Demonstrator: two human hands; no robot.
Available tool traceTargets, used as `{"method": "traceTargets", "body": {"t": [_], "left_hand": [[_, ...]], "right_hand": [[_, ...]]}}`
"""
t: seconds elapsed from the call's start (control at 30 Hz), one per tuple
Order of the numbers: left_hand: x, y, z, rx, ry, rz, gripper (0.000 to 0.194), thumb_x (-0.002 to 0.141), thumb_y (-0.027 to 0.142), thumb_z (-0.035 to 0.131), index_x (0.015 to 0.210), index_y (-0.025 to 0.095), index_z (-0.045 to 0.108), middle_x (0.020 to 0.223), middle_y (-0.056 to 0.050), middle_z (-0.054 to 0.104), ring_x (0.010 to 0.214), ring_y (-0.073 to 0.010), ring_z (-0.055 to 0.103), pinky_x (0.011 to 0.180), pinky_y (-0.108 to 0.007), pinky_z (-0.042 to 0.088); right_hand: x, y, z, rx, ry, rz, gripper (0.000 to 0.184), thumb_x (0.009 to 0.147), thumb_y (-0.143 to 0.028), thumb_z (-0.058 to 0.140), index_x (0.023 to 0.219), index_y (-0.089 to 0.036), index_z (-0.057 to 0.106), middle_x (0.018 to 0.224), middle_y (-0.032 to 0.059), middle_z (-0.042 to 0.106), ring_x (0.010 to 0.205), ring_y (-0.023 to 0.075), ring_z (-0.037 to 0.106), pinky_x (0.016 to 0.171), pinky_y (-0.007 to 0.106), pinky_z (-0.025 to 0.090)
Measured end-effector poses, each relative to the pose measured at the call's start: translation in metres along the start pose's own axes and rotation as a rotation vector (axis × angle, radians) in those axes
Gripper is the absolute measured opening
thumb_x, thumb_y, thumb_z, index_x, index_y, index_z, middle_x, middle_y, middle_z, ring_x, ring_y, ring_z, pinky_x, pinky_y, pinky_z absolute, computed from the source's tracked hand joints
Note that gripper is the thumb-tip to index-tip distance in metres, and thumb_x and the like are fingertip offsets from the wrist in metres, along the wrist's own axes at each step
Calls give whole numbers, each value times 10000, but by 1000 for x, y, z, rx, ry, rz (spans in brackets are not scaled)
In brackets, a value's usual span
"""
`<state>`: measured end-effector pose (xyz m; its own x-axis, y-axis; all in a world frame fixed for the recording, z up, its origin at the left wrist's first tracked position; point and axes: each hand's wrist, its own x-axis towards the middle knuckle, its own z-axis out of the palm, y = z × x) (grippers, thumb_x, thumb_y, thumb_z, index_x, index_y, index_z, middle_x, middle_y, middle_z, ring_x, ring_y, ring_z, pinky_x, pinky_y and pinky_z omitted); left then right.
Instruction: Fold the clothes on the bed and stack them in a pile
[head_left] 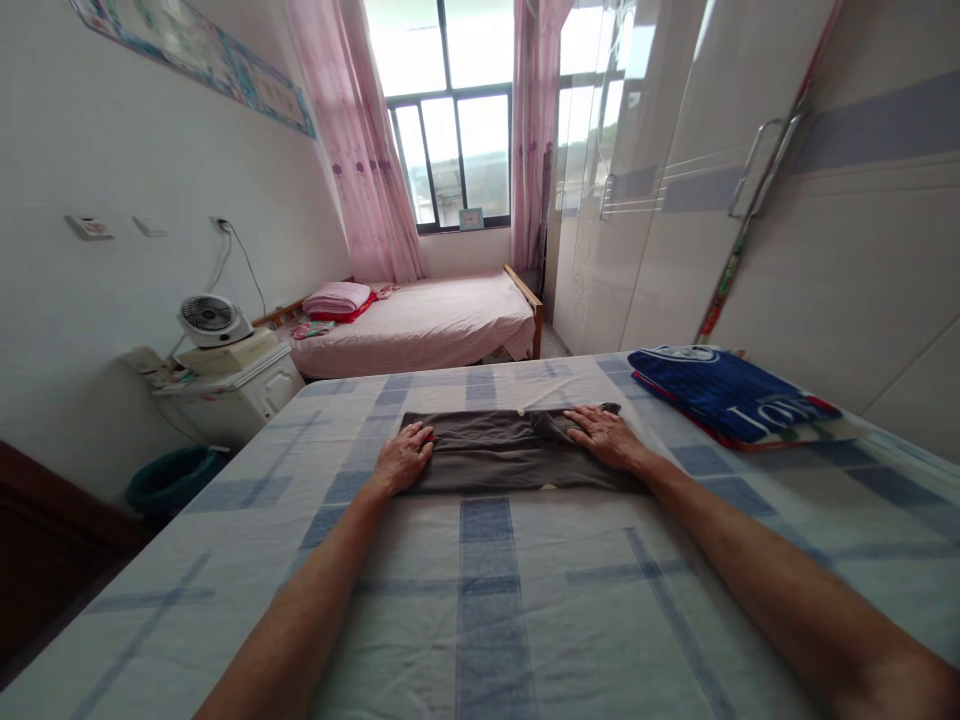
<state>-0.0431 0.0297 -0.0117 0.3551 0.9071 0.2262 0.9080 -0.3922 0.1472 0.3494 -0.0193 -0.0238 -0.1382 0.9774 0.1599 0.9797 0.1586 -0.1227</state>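
Note:
A dark grey-brown piece of folded cloth (487, 452) lies across the bed in a long, flat strip with a few creases. What kind of garment it is, I cannot tell. On its left end rests my left hand (405, 458), palm down with the fingers laid on the fabric. My right hand (606, 438) presses flat near the other end, fingers spread, where the cloth bunches slightly at the upper corner. Neither hand grips the cloth.
The blue-and-white checked bedsheet (487, 600) spreads under everything. A folded dark blue blanket (739, 395) lies to the right, beside the wardrobe (660, 200). Left stand a cabinet (247, 390) with a fan (214, 318) and a green bin (172, 475). Beyond is a pink bed (427, 320).

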Motion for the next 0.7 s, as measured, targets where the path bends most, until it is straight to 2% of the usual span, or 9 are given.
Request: {"method": "traceTargets", "body": {"t": [0.17, 0.3, 0.4, 0.5, 0.6, 0.7], "left_hand": [[-18, -2, -5, -56, 148, -90, 215, 843, 163, 449, 947, 171, 636, 1055, -77, 632, 1024, -185, 575, 937, -293, 425], [-25, -3, -5, -26, 194, -142, 216, 837, 159, 437, 915, 155, 638, 998, -94, 631, 980, -210, 578, 898, -311, 439], [-27, -6, -2, -35, 241, -193, 226, 828, 178, 455, 955, 169, 642, 1049, -75, 636, 1008, -199, 573, 898, -286, 434], [-28, -13, 0, -42, 291, -275, 257, 834, 206, 449, 1001, 174, 643, 1071, -74, 643, 1006, -195, 579, 894, -282, 433], [-27, -20, 1, -29, 295, -314, 275, 847, 247, 432, 976, 172, 662, 1014, -87, 660, 950, -219, 591, 866, -315, 444], [-26, -22, 1, 36, 354, -298, 296, 847, 273, 433, 984, 160, 670, 1006, -103, 653, 957, -241, 576, 882, -340, 437]], "right_hand": [[-2, -4, 5, 9, 90, 27, 528, 899, -477, 331, 1320, -198, 487, 1430, 73, 407, 1327, 222, 336, 1086, 390, 241], [-6, -2, 5, 98, 208, 59, 461, 882, -441, 381, 1217, -193, 579, 1327, 79, 530, 1245, 221, 446, 1045, 363, 312], [-9, 13, 1, 186, 323, 155, 401, 892, -378, 355, 1134, -207, 625, 1221, 65, 611, 1137, 196, 538, 970, 319, 389], [-13, 39, -3, 193, 383, 313, 418, 892, -306, 308, 1104, -157, 636, 1156, 105, 642, 1074, 211, 574, 920, 322, 419], [-17, 61, -2, 196, 412, 469, 401, 849, -261, 349, 1067, -119, 655, 1058, 135, 679, 957, 241, 626, 822, 335, 458], [-17, 70, 0, 204, 423, 518, 385, 827, -252, 376, 1055, -146, 667, 1030, 109, 693, 899, 229, 644, 770, 312, 467]]}}
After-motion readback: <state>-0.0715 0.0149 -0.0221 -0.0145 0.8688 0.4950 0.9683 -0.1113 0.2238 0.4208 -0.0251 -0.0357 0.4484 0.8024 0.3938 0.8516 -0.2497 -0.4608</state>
